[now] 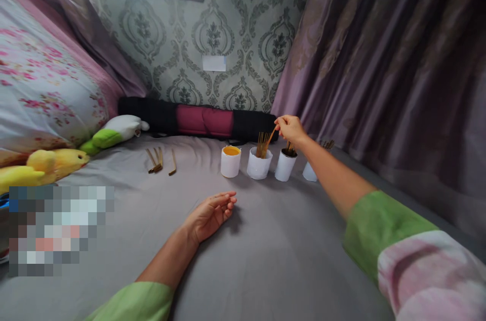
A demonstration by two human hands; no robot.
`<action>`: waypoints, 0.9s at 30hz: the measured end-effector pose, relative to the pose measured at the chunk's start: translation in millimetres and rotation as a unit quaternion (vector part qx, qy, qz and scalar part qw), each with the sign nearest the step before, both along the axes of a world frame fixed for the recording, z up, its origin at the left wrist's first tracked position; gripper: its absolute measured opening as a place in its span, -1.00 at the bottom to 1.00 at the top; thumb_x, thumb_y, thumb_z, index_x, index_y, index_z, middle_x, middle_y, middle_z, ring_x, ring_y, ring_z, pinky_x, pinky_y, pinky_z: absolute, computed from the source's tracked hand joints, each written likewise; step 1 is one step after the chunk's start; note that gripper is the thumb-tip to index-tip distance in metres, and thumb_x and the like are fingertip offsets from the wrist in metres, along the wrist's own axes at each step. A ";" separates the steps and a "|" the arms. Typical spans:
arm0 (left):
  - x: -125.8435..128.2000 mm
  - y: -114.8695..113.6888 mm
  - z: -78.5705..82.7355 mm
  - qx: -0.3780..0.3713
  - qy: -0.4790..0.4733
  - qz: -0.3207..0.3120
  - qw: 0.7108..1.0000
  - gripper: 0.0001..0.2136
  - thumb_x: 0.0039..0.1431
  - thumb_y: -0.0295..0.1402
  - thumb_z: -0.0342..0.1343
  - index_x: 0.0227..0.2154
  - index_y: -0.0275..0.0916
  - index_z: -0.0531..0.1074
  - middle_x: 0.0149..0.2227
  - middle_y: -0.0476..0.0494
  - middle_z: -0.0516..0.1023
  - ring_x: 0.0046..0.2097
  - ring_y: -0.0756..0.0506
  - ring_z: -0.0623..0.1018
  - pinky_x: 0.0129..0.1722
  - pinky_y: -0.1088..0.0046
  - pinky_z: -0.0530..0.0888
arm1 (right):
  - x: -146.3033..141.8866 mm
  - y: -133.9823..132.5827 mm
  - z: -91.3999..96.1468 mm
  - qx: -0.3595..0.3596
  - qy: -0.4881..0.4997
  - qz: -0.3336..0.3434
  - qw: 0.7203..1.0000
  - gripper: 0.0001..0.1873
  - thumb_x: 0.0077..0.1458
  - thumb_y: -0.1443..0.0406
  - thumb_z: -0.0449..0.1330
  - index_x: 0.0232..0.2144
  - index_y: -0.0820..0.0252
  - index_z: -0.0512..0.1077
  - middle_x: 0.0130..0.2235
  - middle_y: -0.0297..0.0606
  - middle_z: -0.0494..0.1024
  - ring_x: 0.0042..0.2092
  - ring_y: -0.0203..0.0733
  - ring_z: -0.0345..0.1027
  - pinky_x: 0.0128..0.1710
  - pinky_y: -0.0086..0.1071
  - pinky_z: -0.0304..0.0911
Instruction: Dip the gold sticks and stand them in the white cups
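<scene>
Between the fingertips of my right hand (290,127) is the upper end of a thin brown stick (272,134). The stick leans over a wide white cup (259,168), where several similar brown sticks (261,143) stand upright. My left hand (212,214) is low over the grey sheet with its fingers loosely curled and apart, holding nothing. A white cup with a yellow-orange inside (230,163) stands left of the wide cup. To the right is a narrower white cup with a dark inside (285,168), with sticks in it. My right forearm partly hides another white cup with sticks (310,171).
Several sticks with dark ends (155,161) lie on the grey sheet (266,260) at the left. A black and maroon roll (205,121) lies along the wall. Soft toys (56,163) and a floral cushion (49,78) are on the left; a purple curtain (379,83) hangs on the right.
</scene>
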State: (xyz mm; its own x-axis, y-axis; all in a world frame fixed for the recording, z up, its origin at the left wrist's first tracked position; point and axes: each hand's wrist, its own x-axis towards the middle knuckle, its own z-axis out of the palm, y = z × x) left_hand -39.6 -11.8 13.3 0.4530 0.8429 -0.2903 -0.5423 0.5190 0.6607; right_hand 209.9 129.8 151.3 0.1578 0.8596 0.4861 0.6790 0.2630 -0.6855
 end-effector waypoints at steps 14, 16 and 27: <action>0.3 0.9 0.9 -0.003 -0.007 -0.001 1.000 -0.84 -0.01 -0.57 0.06 -0.30 -0.41 0.37 -0.43 -0.13 0.44 -0.48 0.11 0.41 -0.47 0.61 0.40 | -13.4 18.7 -16.4 -0.051 -0.026 0.033 0.998 -0.80 0.05 0.30 -0.02 -0.43 0.28 0.38 -0.52 -0.33 0.44 -0.66 -0.52 0.16 -0.73 -0.67 0.00; 0.5 0.9 0.6 -0.002 -0.007 -0.001 1.000 -0.83 -0.02 -0.57 0.07 -0.30 -0.41 0.37 -0.43 -0.13 0.44 -0.48 0.11 0.41 -0.47 0.62 0.40 | -14.7 21.7 -18.3 -0.056 -0.028 0.031 0.998 -0.80 0.05 0.31 -0.02 -0.42 0.28 0.38 -0.52 -0.33 0.44 -0.66 -0.52 0.16 -0.73 -0.67 0.00; 0.2 2.6 -2.8 0.005 -0.010 -0.001 1.000 -0.82 -0.02 -0.55 0.08 -0.29 -0.42 0.37 -0.41 -0.14 0.44 -0.47 0.10 0.42 -0.48 0.63 0.39 | -18.8 30.6 -26.2 -0.080 -0.054 0.053 0.994 -0.78 0.04 0.33 -0.04 -0.44 0.28 0.39 -0.52 -0.33 0.44 -0.67 -0.50 0.16 -0.73 -0.64 0.01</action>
State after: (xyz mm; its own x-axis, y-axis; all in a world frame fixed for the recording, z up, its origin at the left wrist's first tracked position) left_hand -39.4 -9.2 10.5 0.4611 0.8445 -0.2725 -0.5545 0.5140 0.6545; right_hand 191.1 160.4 125.1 0.0172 0.9362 0.3509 0.7248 0.2301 -0.6494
